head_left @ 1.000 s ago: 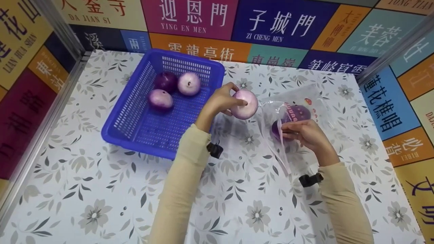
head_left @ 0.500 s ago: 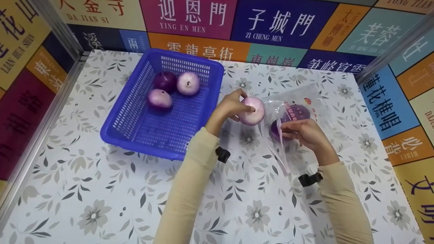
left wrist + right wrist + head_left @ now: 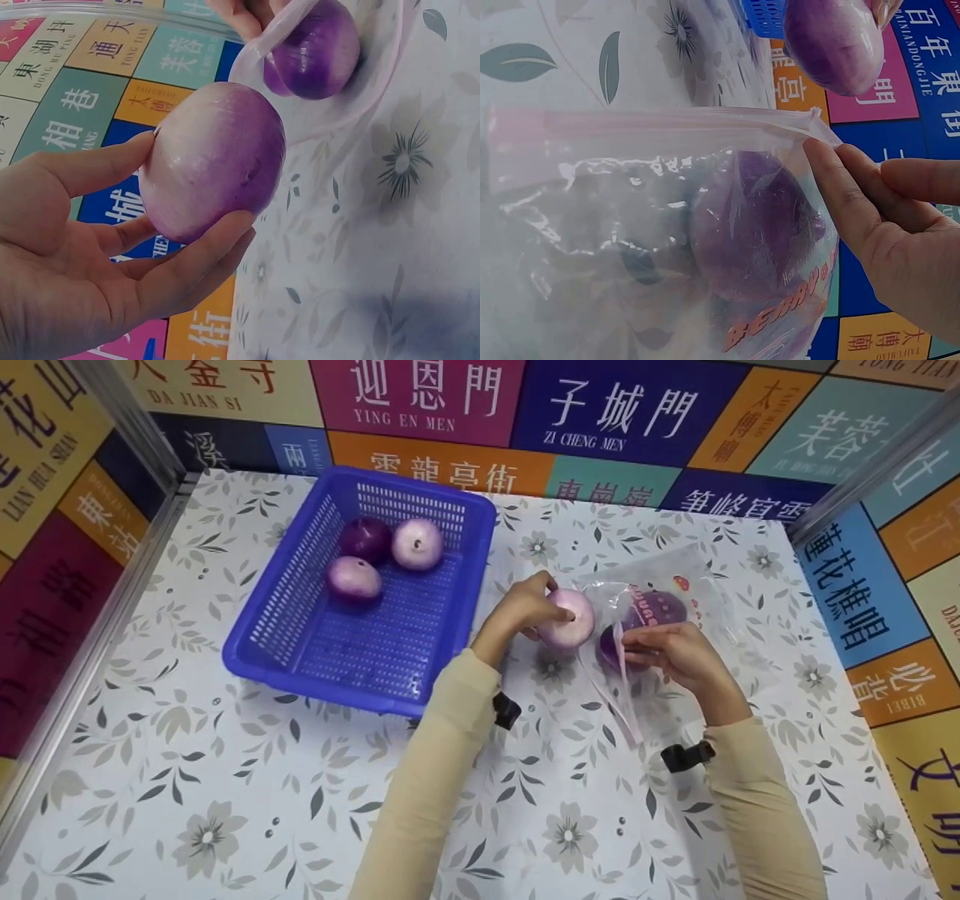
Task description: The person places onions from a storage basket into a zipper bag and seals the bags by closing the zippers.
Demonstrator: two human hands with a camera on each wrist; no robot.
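Note:
Between thumb and fingers my left hand (image 3: 529,604) grips a pale purple onion (image 3: 568,619), held just left of a clear zip bag (image 3: 712,607). In the left wrist view the onion (image 3: 217,161) is clasped from below and the side, off the table. My right hand (image 3: 679,656) pinches the upper edge of the bag's mouth. The right wrist view shows the fingertips (image 3: 825,150) on that pink-edged rim, and the mouth gapes in the left wrist view. Inside the bag lie two purple onions, one onion (image 3: 658,609) behind the printing and one nearer the mouth.
A blue plastic basket (image 3: 360,697) stands to the left, with a dark onion (image 3: 365,540), a pale onion (image 3: 418,544) and a two-toned onion (image 3: 355,580) in it. Printed panels (image 3: 442,405) wall the flower-patterned table (image 3: 285,795) at the back and sides.
My left hand has carried the onion right and toward me, close to the bag's mouth. The right hand keeps its pinch on the bag and has hardly moved.

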